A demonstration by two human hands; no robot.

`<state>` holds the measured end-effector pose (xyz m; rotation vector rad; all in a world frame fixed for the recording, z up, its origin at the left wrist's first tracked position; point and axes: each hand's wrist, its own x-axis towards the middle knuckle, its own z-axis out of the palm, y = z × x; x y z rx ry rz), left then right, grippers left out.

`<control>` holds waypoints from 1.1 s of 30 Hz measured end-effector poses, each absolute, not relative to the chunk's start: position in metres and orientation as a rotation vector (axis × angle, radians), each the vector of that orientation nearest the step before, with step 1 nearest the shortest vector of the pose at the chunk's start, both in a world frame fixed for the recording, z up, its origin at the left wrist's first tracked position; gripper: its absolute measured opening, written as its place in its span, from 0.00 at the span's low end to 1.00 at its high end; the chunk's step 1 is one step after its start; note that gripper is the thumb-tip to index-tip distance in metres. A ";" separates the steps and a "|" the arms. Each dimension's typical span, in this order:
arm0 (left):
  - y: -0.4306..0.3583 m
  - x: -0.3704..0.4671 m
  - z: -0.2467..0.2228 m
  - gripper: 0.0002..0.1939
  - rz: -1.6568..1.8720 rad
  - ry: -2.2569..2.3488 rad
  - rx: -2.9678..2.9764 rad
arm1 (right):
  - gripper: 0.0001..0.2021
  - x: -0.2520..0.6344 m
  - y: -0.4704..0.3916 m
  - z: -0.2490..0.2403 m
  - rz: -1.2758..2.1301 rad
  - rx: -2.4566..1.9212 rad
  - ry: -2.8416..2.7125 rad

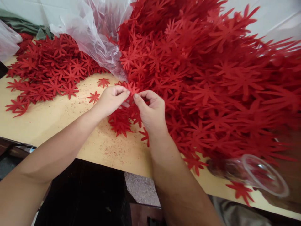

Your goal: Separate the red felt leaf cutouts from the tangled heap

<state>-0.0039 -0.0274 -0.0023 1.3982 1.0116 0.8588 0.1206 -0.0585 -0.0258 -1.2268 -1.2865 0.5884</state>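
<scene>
Both of my hands meet near the middle of the view, at the near edge of a big heap of red petal cutouts [202,75]. Between them is one flat red star-shaped cutout [132,88] with narrow petals. My left hand [114,99] pinches its left side between thumb and fingertips. From the right, my right hand [151,108] pinches the same piece with thumb and forefinger. Just below the hands lies a small red clump [121,124] of these cutouts. The fingers hide part of the held piece.
A second red pile [54,66] lies at the left, with crumpled clear plastic [96,34] behind it. Red crumbs dot the pale tabletop [58,114]. A clear plastic container [265,174] lies on its side at the lower right. Green cloth [25,23] is at the back left.
</scene>
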 end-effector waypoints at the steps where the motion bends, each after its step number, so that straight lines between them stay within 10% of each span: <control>1: -0.027 -0.003 -0.003 0.08 0.857 1.020 1.406 | 0.08 0.120 -0.059 -0.025 0.589 -1.223 -1.281; 33: -0.006 -0.019 -0.008 0.11 1.201 1.057 1.300 | 0.17 0.143 -0.044 -0.041 0.503 -1.189 -1.069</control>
